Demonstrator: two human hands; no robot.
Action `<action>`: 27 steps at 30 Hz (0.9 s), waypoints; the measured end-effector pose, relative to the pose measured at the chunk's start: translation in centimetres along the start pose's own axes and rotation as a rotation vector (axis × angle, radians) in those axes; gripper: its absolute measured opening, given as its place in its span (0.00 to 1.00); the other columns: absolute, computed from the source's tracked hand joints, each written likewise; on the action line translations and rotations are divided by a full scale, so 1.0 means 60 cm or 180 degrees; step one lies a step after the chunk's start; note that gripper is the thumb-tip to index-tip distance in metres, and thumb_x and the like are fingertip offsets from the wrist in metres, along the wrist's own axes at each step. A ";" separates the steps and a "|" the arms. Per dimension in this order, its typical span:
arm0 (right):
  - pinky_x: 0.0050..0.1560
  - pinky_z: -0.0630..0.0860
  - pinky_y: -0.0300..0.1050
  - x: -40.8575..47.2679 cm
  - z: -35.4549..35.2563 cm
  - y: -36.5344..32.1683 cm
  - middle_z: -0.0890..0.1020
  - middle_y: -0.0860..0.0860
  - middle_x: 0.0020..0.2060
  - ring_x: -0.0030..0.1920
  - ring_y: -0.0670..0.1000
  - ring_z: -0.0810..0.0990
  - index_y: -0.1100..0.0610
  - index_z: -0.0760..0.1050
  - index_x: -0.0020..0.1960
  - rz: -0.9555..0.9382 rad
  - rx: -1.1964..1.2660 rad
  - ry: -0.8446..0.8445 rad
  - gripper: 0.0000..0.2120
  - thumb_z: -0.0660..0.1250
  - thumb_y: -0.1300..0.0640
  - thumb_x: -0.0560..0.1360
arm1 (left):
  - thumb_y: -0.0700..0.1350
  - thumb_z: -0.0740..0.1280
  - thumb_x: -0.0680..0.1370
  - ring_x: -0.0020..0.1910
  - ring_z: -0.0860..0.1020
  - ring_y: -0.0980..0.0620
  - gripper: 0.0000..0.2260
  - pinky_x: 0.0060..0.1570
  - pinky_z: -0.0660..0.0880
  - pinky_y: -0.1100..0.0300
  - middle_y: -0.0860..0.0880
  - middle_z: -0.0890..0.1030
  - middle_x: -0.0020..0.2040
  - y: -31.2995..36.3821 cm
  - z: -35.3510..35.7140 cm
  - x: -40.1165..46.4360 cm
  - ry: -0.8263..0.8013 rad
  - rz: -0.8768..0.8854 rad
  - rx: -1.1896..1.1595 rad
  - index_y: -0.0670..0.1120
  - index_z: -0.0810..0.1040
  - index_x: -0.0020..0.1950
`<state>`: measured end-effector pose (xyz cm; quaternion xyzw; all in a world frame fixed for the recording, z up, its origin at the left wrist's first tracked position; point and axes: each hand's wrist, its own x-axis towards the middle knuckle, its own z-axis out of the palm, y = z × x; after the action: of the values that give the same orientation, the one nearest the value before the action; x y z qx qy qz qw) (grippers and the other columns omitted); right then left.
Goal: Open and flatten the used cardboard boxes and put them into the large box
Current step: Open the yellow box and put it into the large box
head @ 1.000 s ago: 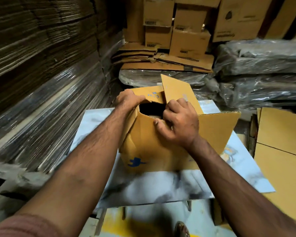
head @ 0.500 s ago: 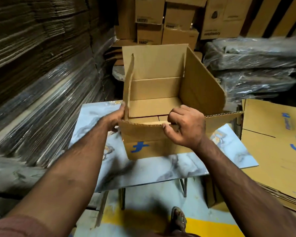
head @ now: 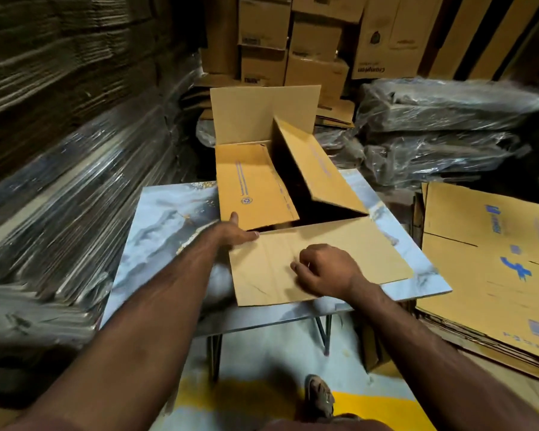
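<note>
The open brown corrugated cardboard box (head: 262, 188) stands on my marble-patterned blue-white table (head: 168, 219), its four flaps spread. My left hand (head: 235, 233) rests at the near left corner, fingers straight, touching the left flap's near edge. My right hand (head: 322, 270) lies on the near flap, which is folded flat towards me; fingers loosely curled, gripping nothing visible. Flattened printed cardboard sheets (head: 492, 269) are stacked to the right.

Box (head: 255, 188) on table (head: 156, 231); flattened cardboard (head: 492, 262) right.
</note>
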<state>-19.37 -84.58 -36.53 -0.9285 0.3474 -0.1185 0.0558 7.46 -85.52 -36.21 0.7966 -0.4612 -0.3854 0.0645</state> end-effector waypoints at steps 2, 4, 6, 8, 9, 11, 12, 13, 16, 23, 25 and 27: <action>0.37 0.68 0.45 0.024 -0.005 0.004 0.79 0.51 0.44 0.47 0.56 0.78 0.53 0.76 0.46 0.0076 0.0005 0.0095 0.15 0.59 0.42 0.79 | 0.66 0.66 0.76 0.78 0.55 0.39 0.49 0.74 0.60 0.52 0.40 0.49 0.81 -0.005 0.008 -0.008 0.0050 -0.0092 0.0299 0.49 0.34 0.80; 0.46 0.74 0.48 0.052 -0.012 0.010 0.78 0.53 0.53 0.54 0.56 0.77 0.52 0.77 0.57 0.0204 0.0104 0.0068 0.16 0.60 0.42 0.80 | 0.67 0.64 0.76 0.79 0.51 0.36 0.47 0.76 0.56 0.49 0.37 0.42 0.80 -0.005 0.018 -0.018 0.0148 -0.0142 0.0436 0.52 0.34 0.80; 0.55 0.75 0.52 0.086 -0.016 0.015 0.76 0.55 0.60 0.60 0.57 0.75 0.53 0.72 0.66 0.0285 0.0221 -0.0075 0.22 0.59 0.40 0.80 | 0.67 0.63 0.76 0.79 0.48 0.35 0.47 0.76 0.54 0.48 0.37 0.37 0.79 -0.001 0.023 -0.024 0.0227 -0.0140 0.0491 0.52 0.35 0.80; 0.61 0.74 0.56 0.123 -0.016 0.019 0.71 0.58 0.68 0.66 0.59 0.71 0.54 0.66 0.73 0.0384 0.0260 -0.0268 0.28 0.58 0.38 0.79 | 0.66 0.64 0.77 0.79 0.48 0.35 0.46 0.75 0.55 0.47 0.37 0.35 0.79 0.001 0.026 -0.028 0.0282 -0.0157 0.0548 0.52 0.37 0.81; 0.64 0.72 0.58 0.139 -0.014 0.018 0.68 0.60 0.71 0.69 0.61 0.69 0.53 0.63 0.75 0.0476 0.0322 -0.0360 0.30 0.58 0.37 0.79 | 0.66 0.64 0.77 0.79 0.47 0.35 0.46 0.75 0.55 0.47 0.38 0.34 0.79 0.003 0.026 -0.029 0.0291 -0.0183 0.0569 0.52 0.38 0.81; 0.70 0.66 0.61 0.167 -0.011 0.012 0.61 0.62 0.76 0.74 0.62 0.62 0.53 0.57 0.78 0.0634 0.0555 -0.0415 0.33 0.56 0.37 0.80 | 0.66 0.64 0.77 0.79 0.46 0.36 0.46 0.76 0.55 0.45 0.39 0.33 0.79 0.006 0.026 -0.031 0.0315 -0.0219 0.0640 0.51 0.38 0.81; 0.72 0.63 0.61 0.179 -0.011 0.009 0.58 0.62 0.77 0.76 0.62 0.58 0.53 0.55 0.79 0.0678 0.0703 -0.0389 0.33 0.55 0.37 0.81 | 0.66 0.64 0.77 0.79 0.46 0.35 0.46 0.76 0.55 0.45 0.39 0.33 0.79 0.008 0.025 -0.031 0.0325 -0.0237 0.0673 0.51 0.38 0.81; 0.74 0.60 0.61 0.190 -0.011 0.004 0.56 0.62 0.78 0.77 0.61 0.55 0.53 0.54 0.79 0.0712 0.0880 -0.0372 0.33 0.55 0.37 0.81 | 0.66 0.64 0.76 0.79 0.47 0.35 0.46 0.76 0.56 0.44 0.38 0.33 0.79 0.010 0.023 -0.030 0.0326 -0.0253 0.0707 0.50 0.38 0.81; 0.76 0.55 0.57 0.224 -0.002 0.000 0.55 0.58 0.79 0.79 0.57 0.52 0.54 0.51 0.80 0.0931 0.1637 -0.0521 0.34 0.53 0.37 0.82 | 0.66 0.64 0.76 0.79 0.46 0.36 0.46 0.76 0.56 0.45 0.38 0.34 0.79 0.024 0.019 -0.027 0.0341 -0.0275 0.0825 0.49 0.40 0.81; 0.74 0.47 0.68 0.254 0.028 0.013 0.40 0.60 0.79 0.79 0.60 0.40 0.54 0.47 0.81 0.1648 0.0887 -0.0332 0.35 0.49 0.36 0.81 | 0.66 0.65 0.76 0.79 0.41 0.36 0.47 0.76 0.54 0.41 0.36 0.35 0.79 0.068 0.023 -0.009 0.0400 -0.0282 0.1166 0.47 0.40 0.81; 0.73 0.48 0.68 0.263 0.006 0.021 0.35 0.60 0.78 0.78 0.60 0.33 0.54 0.48 0.81 0.1330 0.0401 0.0229 0.35 0.53 0.37 0.81 | 0.67 0.65 0.75 0.78 0.39 0.36 0.49 0.76 0.51 0.39 0.36 0.34 0.78 0.085 0.020 0.008 0.0371 -0.0331 0.1295 0.47 0.38 0.81; 0.74 0.46 0.68 0.279 -0.020 0.051 0.34 0.60 0.78 0.77 0.61 0.32 0.52 0.48 0.81 0.1210 0.0104 0.0501 0.37 0.57 0.37 0.79 | 0.68 0.65 0.75 0.78 0.38 0.35 0.50 0.76 0.49 0.39 0.35 0.34 0.78 0.111 0.015 0.024 0.0300 -0.0325 0.1379 0.46 0.37 0.80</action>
<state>-9.38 -97.96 -32.92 -0.8331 0.5177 -0.1837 0.0650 2.71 -90.20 -34.61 0.8313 -0.4887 -0.2424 -0.1062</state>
